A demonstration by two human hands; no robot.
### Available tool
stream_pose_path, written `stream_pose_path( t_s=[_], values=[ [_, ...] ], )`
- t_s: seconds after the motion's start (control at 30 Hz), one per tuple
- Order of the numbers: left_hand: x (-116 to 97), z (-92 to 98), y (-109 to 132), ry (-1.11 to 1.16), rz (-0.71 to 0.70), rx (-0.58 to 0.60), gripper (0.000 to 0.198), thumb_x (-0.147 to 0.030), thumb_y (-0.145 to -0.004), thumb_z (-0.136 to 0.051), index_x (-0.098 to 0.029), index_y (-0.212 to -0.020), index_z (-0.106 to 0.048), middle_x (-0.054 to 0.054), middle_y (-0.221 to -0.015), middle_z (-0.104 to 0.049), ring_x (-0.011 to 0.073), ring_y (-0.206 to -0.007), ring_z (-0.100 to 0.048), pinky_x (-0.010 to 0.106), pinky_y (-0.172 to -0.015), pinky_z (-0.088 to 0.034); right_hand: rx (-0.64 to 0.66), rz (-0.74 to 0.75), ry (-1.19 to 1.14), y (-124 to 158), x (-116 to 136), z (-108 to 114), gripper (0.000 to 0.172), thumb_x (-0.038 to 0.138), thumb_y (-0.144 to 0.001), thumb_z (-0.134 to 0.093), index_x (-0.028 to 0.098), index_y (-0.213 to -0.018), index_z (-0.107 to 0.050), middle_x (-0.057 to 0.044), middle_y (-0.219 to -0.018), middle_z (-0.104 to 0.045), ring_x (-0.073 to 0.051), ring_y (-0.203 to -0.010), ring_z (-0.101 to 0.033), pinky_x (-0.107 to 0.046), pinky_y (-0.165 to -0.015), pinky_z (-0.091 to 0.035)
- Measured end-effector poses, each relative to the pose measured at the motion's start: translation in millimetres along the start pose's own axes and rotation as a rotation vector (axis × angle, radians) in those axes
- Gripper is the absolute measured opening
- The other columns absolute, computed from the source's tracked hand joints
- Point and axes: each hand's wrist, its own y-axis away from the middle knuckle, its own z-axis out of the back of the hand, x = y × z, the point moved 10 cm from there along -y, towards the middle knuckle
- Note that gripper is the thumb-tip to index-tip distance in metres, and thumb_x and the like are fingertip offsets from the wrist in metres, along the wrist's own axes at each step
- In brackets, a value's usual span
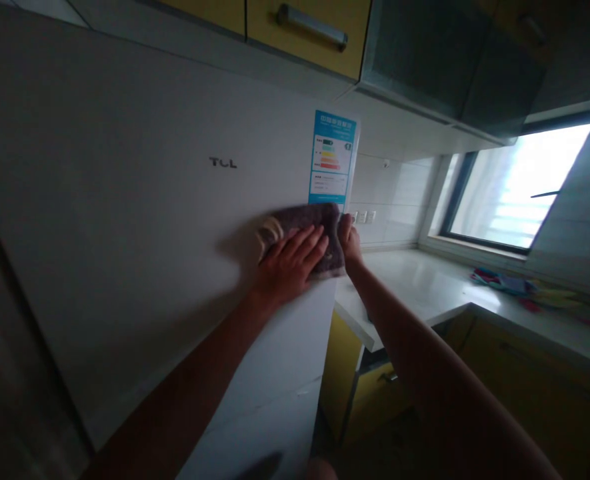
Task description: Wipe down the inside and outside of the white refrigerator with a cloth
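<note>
A brown patterned cloth (332, 257) lies flat against the front of a white refrigerator (149, 180), just below its blue energy label (332, 157). My left hand (295, 260) presses on the cloth with its fingers spread, holding nothing in a grip. At the cloth's right edge, by the side of the refrigerator door, is my right hand (349, 239) with its fingers curled. Whether those fingers hold the cloth or the door edge is hard to make out.
Yellow cabinets (305, 37) hang above the refrigerator. To the right, a white countertop (415, 280) with a protruding corner runs below a window (519, 190). Colourful items (505, 281) lie on it at the far right. Lower yellow cabinets (379, 400) stand underneath.
</note>
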Motion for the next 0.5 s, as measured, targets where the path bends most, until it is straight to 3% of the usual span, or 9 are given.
stream_pose_path(
  t_s=[0.13, 0.27, 0.37, 0.5],
  values=[
    [-70, -79.4, 66, 0.127, -0.085, 0.238, 0.068, -0.019, -0.107, -0.046, -0.015, -0.174, -0.038, 0.010, -0.183, -0.036, 0.0221, -0.167, -0.042, 0.037, -0.132, -0.045, 0.026, 0.037, -0.075, -4, -2, 1, 0.096, 0.087, -0.103, -0.014, 0.016, -0.112, -0.078, -0.022, -0.105, -0.078, -0.039, -0.120, -0.071, -0.054, -0.107, -0.053],
    [-137, -132.6, 148, 0.208, -0.219, 0.348, 0.056, -0.008, -0.105, -0.046, -0.018, -0.159, -0.060, 0.006, -0.169, -0.060, 0.0147, -0.154, -0.058, 0.026, -0.118, -0.055, 0.012, 0.024, -0.173, -2, -2, -2, 0.112, 0.095, -0.099, -0.005, 0.012, -0.121, -0.078, -0.024, -0.125, -0.079, -0.040, -0.138, -0.066, -0.055, -0.120, -0.050],
    [-162, -146.9, 213, 0.249, -0.286, 0.406, 0.047, -0.006, -0.104, -0.052, -0.018, -0.146, -0.071, 0.006, -0.157, -0.071, 0.0139, -0.140, -0.069, 0.024, -0.105, -0.061, 0.008, -0.023, -0.261, 1, -6, -6, 0.116, 0.101, -0.095, -0.011, 0.012, -0.127, -0.079, -0.023, -0.133, -0.079, -0.039, -0.142, -0.065, -0.055, -0.125, -0.047],
    [-150, -133.4, 309, 0.280, -0.342, 0.442, 0.048, -0.008, -0.098, -0.066, -0.020, -0.145, -0.071, 0.004, -0.152, -0.075, 0.0149, -0.133, -0.073, 0.023, -0.087, -0.065, -0.003, -0.037, -0.271, 4, -11, -8, 0.115, 0.100, -0.096, -0.011, 0.013, -0.126, -0.080, -0.023, -0.130, -0.080, -0.039, -0.135, -0.070, -0.056, -0.123, -0.049]
  ],
)
